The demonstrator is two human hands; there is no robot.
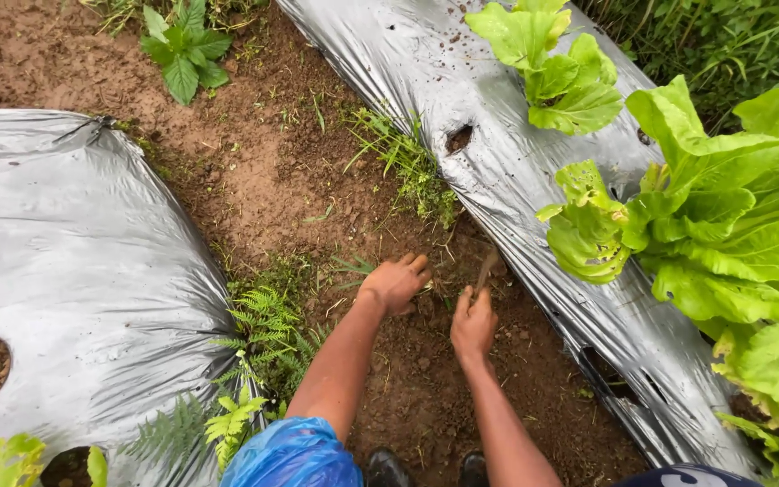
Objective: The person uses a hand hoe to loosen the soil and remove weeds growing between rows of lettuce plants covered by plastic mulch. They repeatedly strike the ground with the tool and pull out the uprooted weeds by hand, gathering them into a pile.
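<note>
The person is crouching over a bare earth furrow [272, 171] between two beds covered in silver plastic mulch [74, 261], weeding by hand. The left hand [395, 283] is curling down onto the soil with fingers bent, pinching at a small grass weed [353, 265] whose blades are fanning out just to its left; how firmly it is gripping the stems I cannot tell. The right hand [473, 325] is closing in a fist around the handle of a small digging tool [485, 271], whose shaft is angling up and away from the knuckles, its tip meeting the ground just beyond the left fingertips. To do this well, the tool should be loosening the soil right beside the roots while the left hand is pulling low on the stems, so roots come out whole. The tip is working near the edge of the right-hand mulch sheet [534, 180], below the lettuce plants [732, 225], so keeping strokes short would probably avoid tearing it.
</note>
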